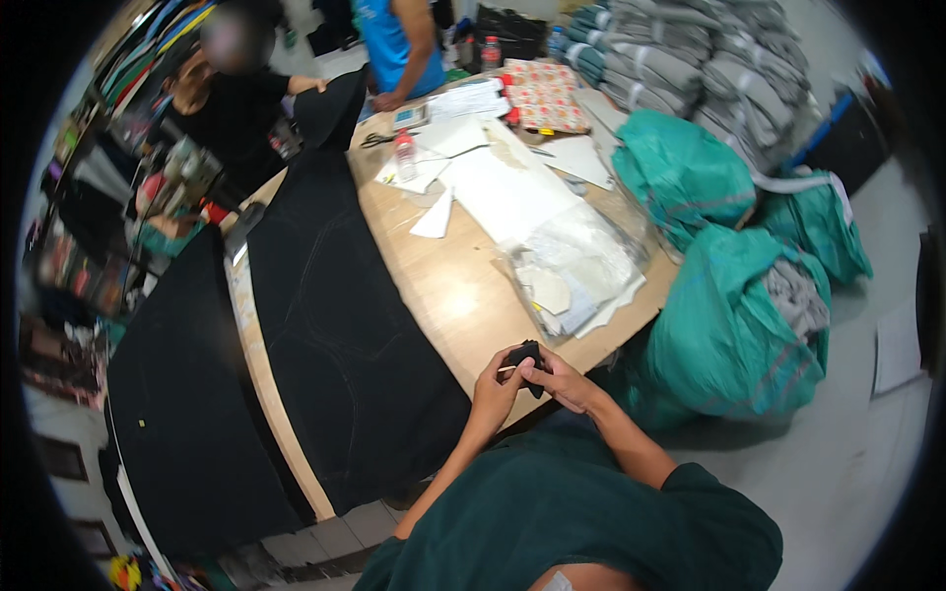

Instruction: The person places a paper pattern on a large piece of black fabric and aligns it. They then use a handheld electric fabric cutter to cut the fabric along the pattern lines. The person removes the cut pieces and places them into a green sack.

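Observation:
Near the front edge of the wooden table (456, 335), my left hand (498, 379) and my right hand (562, 379) are closed on a small black piece (529, 350), perhaps folded fabric; a thin pale item pokes out by my left fingers, too small to name. To their left lie two long panels of black fabric (350, 374) (187, 394) with faint chalk lines, separated by a strip of bare wood. Beyond my hands, a clear plastic bag (567, 276) of white paper pieces rests on the table.
Green sacks (724, 325) and stacked grey bundles (650, 59) fill the right. Papers, scissors (377, 140) and a bottle (405, 158) lie further back. At the upper left a co-worker (212, 118) holds black fabric; another person (404, 49) in blue stands at the back.

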Available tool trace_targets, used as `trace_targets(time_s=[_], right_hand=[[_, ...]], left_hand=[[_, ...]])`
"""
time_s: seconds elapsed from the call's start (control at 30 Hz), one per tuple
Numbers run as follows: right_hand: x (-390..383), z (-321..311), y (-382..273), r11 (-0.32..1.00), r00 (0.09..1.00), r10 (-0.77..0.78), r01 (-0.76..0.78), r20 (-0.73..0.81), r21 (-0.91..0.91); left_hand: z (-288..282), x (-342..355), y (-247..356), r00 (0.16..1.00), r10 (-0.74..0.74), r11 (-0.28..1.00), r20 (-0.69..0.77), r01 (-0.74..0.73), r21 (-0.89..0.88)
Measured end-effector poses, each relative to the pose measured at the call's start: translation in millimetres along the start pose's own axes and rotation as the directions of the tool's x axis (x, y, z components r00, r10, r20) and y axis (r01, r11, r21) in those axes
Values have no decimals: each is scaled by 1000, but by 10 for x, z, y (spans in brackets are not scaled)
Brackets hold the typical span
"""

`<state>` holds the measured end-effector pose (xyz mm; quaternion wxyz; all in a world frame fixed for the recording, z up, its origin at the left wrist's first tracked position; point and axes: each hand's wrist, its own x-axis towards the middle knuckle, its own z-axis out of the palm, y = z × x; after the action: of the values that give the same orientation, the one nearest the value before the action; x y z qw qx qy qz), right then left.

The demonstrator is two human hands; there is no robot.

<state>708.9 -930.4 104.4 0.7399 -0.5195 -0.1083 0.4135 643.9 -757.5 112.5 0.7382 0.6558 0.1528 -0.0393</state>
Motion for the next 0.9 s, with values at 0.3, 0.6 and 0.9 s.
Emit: trace_targets(time_s=[0.3,0.6,0.9], right_hand=[[-1313,-1125,-690,981,885,-62,-31,-461,-189],[-3569,-2771,-3228,730,204,-674,31,-710,-683],[-4246,-4710,-4502,494,-106,-865,-2,-491,-869]], left_hand=[[1323,368,-146,981,9,990,196,-36,135],[1858,976,-681,941,-228,914,249,119,389],[1943,1018,-1027,876,-429,696,222,164,700]])
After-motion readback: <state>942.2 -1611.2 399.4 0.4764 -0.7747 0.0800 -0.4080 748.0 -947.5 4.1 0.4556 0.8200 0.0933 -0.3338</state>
